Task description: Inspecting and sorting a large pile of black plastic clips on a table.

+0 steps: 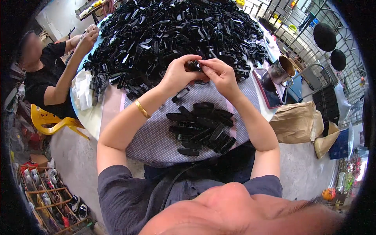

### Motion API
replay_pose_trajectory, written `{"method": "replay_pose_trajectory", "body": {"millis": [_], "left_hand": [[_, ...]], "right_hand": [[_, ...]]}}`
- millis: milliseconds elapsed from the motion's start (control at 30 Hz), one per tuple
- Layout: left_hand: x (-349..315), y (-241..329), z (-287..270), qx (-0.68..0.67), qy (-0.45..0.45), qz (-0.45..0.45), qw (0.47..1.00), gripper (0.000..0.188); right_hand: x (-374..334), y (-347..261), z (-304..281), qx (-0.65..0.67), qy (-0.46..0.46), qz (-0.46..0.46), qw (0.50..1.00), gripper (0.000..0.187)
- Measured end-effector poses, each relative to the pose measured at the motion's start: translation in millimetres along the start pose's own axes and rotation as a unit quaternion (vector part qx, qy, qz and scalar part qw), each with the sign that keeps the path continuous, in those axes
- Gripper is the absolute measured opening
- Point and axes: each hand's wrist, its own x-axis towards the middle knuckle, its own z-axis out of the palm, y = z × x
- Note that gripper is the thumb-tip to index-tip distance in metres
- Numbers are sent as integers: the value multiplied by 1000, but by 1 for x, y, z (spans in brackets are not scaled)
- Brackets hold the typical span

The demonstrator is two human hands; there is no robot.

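Observation:
In front of a big heap of small black plastic parts (172, 35), my two hands meet over the table. My left hand (179, 73) has its thumb and fingers curled around a small black part (197, 65), partly hidden by the fingers. My right hand (221, 77) pinches the same part from the other side. Nearer to me, a small pile of black oblong pieces (201, 127) lies on the patterned tablecloth (147, 143). One loose black part (181, 94) rests just below my left hand.
A metal pot (281, 70) stands at the right beside a dark red-edged tablet-like device (266, 92). Brown paper bags (295, 121) are right of the table. Left, a co-worker (49, 74) sits by a yellow chair (49, 119); a shoe rack (53, 199) stands lower left.

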Motion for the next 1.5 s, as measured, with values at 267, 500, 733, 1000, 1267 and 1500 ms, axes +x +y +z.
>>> {"method": "replay_pose_trajectory", "body": {"millis": [267,500,733,1000,1267,1500], "left_hand": [[0,-5,-13,-191,-37,47,980,59],[-5,4,-11,14,4,100,995,32],[-13,15,-12,60,3,122,991,37],[-11,10,-17,61,-2,120,991,32],[-10,17,-17,12,-11,129,992,30],[-4,8,-23,-158,-92,99,978,27]], "right_hand": [[2,-4,-3,57,11,99,993,19],[-1,-10,-3,106,-30,90,990,19],[-2,-8,-1,130,-15,101,986,20],[-4,-7,4,93,24,88,992,13],[-4,-9,2,62,-41,116,990,24],[-7,-10,2,58,-51,89,993,26]]}}
